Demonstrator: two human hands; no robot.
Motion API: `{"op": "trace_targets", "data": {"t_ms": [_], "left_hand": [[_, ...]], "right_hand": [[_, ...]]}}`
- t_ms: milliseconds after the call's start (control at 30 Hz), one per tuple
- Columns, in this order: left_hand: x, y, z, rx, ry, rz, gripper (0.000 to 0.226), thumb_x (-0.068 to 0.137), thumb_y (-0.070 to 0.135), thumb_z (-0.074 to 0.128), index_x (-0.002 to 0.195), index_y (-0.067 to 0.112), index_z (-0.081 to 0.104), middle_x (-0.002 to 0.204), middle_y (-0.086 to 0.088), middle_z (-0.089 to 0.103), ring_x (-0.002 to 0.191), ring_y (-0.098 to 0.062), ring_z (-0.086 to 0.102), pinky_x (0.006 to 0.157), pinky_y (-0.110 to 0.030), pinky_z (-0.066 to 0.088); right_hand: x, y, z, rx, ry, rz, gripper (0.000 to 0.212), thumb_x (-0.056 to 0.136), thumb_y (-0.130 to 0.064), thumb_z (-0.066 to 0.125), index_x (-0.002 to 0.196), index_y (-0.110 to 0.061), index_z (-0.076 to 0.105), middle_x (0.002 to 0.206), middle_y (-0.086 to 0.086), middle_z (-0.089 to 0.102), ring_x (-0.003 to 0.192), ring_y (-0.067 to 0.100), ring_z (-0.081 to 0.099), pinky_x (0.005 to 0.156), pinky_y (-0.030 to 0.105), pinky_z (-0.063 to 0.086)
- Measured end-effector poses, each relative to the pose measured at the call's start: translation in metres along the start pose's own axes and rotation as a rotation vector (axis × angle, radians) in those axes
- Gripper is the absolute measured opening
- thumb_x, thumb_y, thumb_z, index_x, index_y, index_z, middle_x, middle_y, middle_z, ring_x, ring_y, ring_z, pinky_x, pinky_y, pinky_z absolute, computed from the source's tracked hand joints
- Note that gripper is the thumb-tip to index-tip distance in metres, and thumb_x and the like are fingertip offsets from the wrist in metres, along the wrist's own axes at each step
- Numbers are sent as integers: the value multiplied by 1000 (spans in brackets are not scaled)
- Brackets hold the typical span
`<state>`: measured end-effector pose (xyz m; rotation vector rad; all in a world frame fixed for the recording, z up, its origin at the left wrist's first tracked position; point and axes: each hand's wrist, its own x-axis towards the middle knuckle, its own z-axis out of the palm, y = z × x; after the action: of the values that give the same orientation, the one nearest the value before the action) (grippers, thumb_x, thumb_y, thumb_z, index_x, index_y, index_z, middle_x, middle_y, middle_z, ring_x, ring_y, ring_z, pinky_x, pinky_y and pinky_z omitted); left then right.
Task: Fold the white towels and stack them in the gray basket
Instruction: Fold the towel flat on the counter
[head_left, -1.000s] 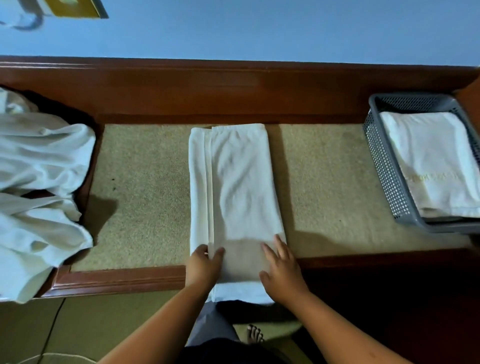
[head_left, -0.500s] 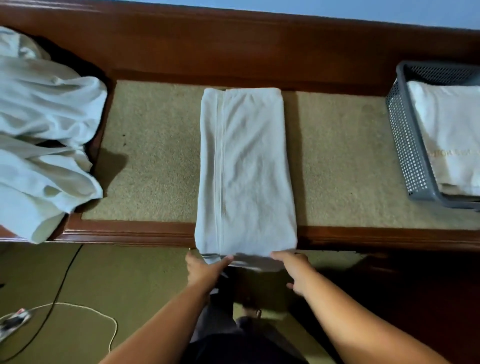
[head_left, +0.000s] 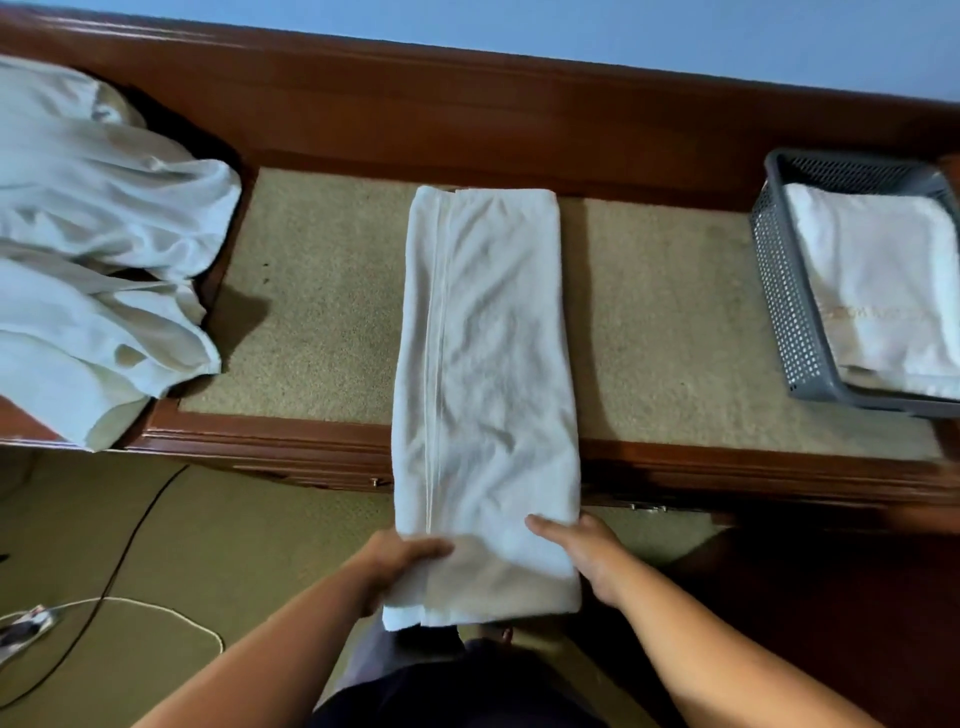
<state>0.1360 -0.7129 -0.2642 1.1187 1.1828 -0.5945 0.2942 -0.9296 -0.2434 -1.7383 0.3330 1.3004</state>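
Note:
A long white towel (head_left: 488, 364), folded into a narrow strip, lies across the beige-topped wooden bench (head_left: 322, 312) and reaches past its front edge. My left hand (head_left: 400, 558) grips the near left corner, thumb on top. My right hand (head_left: 582, 551) holds the near right edge, thumb on top and fingers underneath. The near end is lifted off the bench front. The gray basket (head_left: 784, 291) stands at the right end of the bench with a folded white towel (head_left: 883, 280) inside.
A heap of unfolded white towels (head_left: 98, 249) covers the left end of the bench. Behind runs the dark wooden backboard (head_left: 467, 98). On the floor at the left lie a black cable (head_left: 119, 551) and a white cord (head_left: 156, 608).
My hands slid from pressing the towel on the bench to its near end, gripped it and raised it off the front edge. The view tilted down and closer.

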Motion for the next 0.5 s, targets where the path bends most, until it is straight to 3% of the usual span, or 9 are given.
{"op": "trace_targets", "data": {"t_ms": [133, 267, 333, 433, 500], "left_hand": [[-22, -31, 10, -71, -24, -24, 85, 35, 32, 97, 106, -8, 70, 96, -21, 76, 89, -38, 74, 86, -49, 61], [-44, -52, 14, -153, 35, 21, 46, 75, 15, 86, 109, -11, 68, 85, -20, 73, 69, -32, 70, 63, -36, 61], [-55, -60, 16, -214, 37, 58, 38, 83, 10, 79, 111, -12, 66, 88, -23, 73, 67, -32, 70, 59, -35, 59], [-72, -67, 19, -313, 27, 124, 35, 86, 9, 76, 111, -13, 65, 90, -29, 72, 69, -34, 70, 71, -43, 58], [-80, -72, 20, -356, 34, 153, 31, 88, 10, 74, 110, -11, 66, 86, -27, 71, 66, -32, 69, 65, -39, 57]], "right_hand": [[-25, 32, 5, -33, 20, 61, 47, 71, -33, 88, 104, -10, 63, 96, 7, 76, 91, 26, 73, 89, 37, 56], [-45, 54, 5, -31, 112, 8, 53, 72, -52, 84, 100, -13, 63, 99, 2, 75, 97, 22, 70, 92, 41, 57], [-56, 57, 5, -33, 117, -23, 48, 79, -50, 79, 104, -12, 65, 102, 4, 73, 93, 22, 69, 81, 39, 59], [-72, 58, 4, -3, 122, -55, 39, 87, -45, 73, 101, -10, 64, 99, 8, 70, 71, 19, 63, 65, 31, 54], [-81, 61, 3, 0, 115, -74, 46, 86, -49, 73, 106, -8, 64, 100, 10, 69, 60, 17, 59, 58, 28, 51]]}}
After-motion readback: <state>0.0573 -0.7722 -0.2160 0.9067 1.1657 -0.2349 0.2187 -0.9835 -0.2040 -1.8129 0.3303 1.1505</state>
